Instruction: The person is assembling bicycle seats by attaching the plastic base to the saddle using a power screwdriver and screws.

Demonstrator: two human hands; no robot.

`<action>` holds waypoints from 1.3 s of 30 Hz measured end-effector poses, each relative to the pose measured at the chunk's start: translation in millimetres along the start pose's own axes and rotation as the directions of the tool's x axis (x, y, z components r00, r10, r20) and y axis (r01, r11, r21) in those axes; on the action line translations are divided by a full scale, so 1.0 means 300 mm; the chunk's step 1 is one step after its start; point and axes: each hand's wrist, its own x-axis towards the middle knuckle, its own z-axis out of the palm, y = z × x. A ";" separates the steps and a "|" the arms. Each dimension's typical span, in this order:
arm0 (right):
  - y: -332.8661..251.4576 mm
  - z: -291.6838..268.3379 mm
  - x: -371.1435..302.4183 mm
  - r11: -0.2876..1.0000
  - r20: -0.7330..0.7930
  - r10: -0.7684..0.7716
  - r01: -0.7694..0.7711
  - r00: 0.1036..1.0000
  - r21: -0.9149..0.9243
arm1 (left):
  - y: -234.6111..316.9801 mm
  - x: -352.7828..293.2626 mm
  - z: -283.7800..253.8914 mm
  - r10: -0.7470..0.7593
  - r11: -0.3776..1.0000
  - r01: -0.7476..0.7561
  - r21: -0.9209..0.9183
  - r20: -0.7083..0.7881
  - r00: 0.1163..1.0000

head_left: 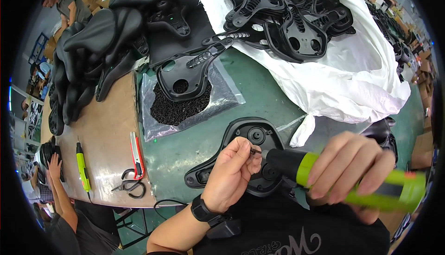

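My left hand (230,171) is closed in a pinch on a small dark screw (254,151), held at the tip of an electric screwdriver. Wrapped round the green and black electric screwdriver (283,163) is my right hand (350,167), with the tool lying nearly level and its nose pointing left. Beneath both hands a black plastic shell (232,137) with round recesses lies on the green table, partly hidden by my left hand and the tool. Beyond it, a clear bag of black screws (174,111) lies opened, with a black plastic frame (197,76) resting on it.
Black padded pieces (104,37) pile up at far left. A white sack (338,83) holds several black frames (299,37) at far right. On the brown board are a second green screwdriver (82,167), a red cutter knife (137,157) and scissors (132,186). A co-worker's hands (54,168) are at left.
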 end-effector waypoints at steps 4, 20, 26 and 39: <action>0.064 0.024 -0.016 0.999 0.068 -0.025 0.028 0.997 -0.044 | -0.017 0.014 -0.045 0.117 0.992 -0.119 -0.029 -0.065 0.991; 0.089 0.045 -0.059 0.985 -0.302 -0.160 0.132 0.940 -0.111 | 0.016 0.008 -0.033 0.130 0.935 -0.128 0.330 0.017 0.991; 0.051 -0.074 -0.029 0.983 -0.171 0.143 -0.121 0.975 0.136 | 0.031 -0.062 -0.085 0.189 -0.383 -0.242 0.891 0.332 0.924; 0.125 -0.041 -0.031 0.900 -0.260 0.431 -0.391 0.864 0.191 | 0.047 -0.041 -0.078 0.009 -0.485 -0.302 0.821 0.350 0.937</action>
